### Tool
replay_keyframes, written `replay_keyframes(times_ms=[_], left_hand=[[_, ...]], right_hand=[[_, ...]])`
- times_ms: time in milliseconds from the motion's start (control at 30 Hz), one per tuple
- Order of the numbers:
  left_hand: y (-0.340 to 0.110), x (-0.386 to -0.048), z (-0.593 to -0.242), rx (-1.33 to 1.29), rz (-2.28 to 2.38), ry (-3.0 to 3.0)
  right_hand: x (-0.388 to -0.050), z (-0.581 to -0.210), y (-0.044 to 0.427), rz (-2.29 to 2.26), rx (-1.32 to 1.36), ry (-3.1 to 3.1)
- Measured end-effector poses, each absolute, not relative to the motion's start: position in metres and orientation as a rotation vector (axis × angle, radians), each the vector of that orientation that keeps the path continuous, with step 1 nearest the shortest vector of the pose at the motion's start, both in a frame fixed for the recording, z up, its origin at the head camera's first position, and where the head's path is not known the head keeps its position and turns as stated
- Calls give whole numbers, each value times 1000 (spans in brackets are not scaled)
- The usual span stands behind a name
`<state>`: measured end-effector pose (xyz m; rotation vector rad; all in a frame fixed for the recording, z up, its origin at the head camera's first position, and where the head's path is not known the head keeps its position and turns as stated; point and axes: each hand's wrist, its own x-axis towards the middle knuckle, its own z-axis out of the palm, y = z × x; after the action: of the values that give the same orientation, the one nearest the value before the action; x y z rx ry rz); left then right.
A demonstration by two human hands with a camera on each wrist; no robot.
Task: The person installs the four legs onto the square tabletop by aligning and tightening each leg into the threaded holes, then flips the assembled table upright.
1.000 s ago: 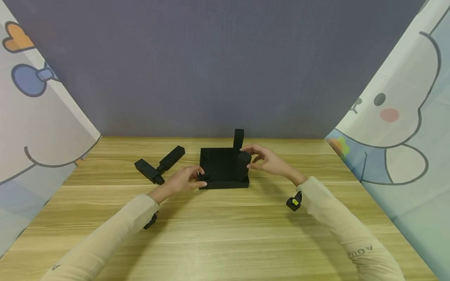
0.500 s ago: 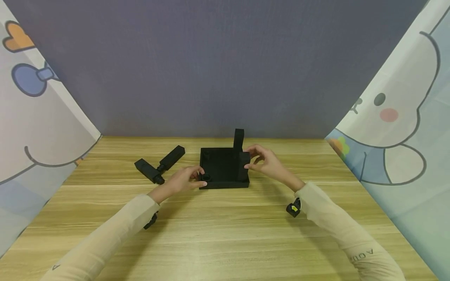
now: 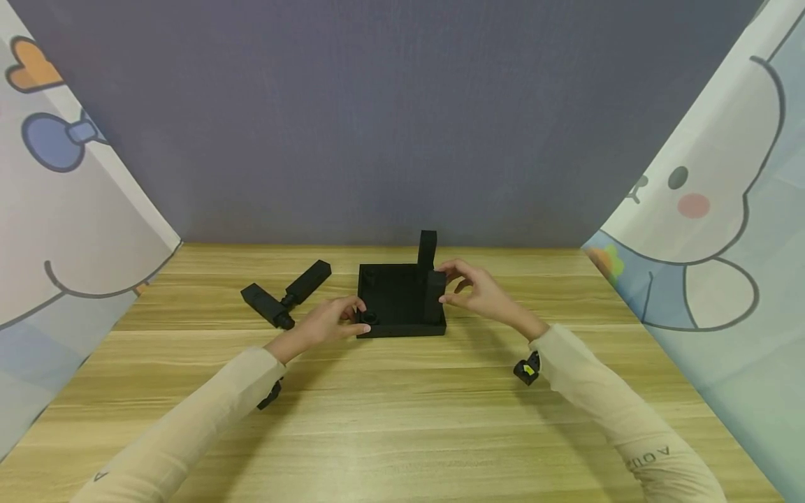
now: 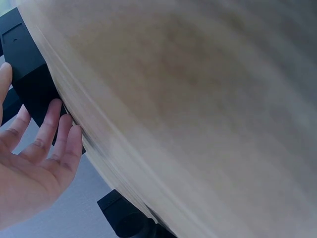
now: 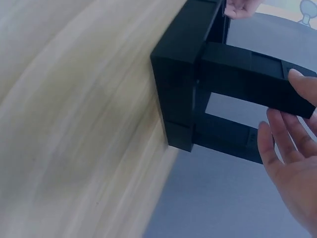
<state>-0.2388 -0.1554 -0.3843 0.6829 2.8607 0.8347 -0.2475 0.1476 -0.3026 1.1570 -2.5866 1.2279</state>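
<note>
A black square tabletop [image 3: 397, 295] with a raised rim lies upside down on the wooden table. My right hand [image 3: 476, 288] pinches a black square table leg [image 3: 434, 299] between thumb and fingers. That leg stands upright in the near right corner; its lower end is hidden. Behind it, a second upright leg [image 3: 427, 249] rises from the far right corner. At the near left corner, my left hand [image 3: 328, 320] grips the tabletop's edge, thumb on the near side; the left wrist view shows fingers along the black frame [image 4: 34, 84]. Round sockets [image 3: 370, 316] show at the left corners.
Two loose black legs with threaded ends lie to the left, one nearer [image 3: 265, 304] and one farther [image 3: 309, 281]. A grey panel [image 3: 390, 126] closes off the back of the wooden table [image 3: 402, 419]. Printed cloths [image 3: 711, 230] hang at both sides.
The near right leg has gone from leaning right to upright, its top shifting slightly left with my right hand's fingers. My left hand and the tabletop have stayed in place.
</note>
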Motion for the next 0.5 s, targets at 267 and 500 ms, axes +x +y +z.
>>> replay_keyframes(times_ms=[267,500], left_hand=[[-156,-238,-385,696,846,2864],[-156,-238,-384,708,854,2858]], right_hand=[[-251,-296,148,1190,1244,-2636],[-247,-301,147,1223,1153,-2605]])
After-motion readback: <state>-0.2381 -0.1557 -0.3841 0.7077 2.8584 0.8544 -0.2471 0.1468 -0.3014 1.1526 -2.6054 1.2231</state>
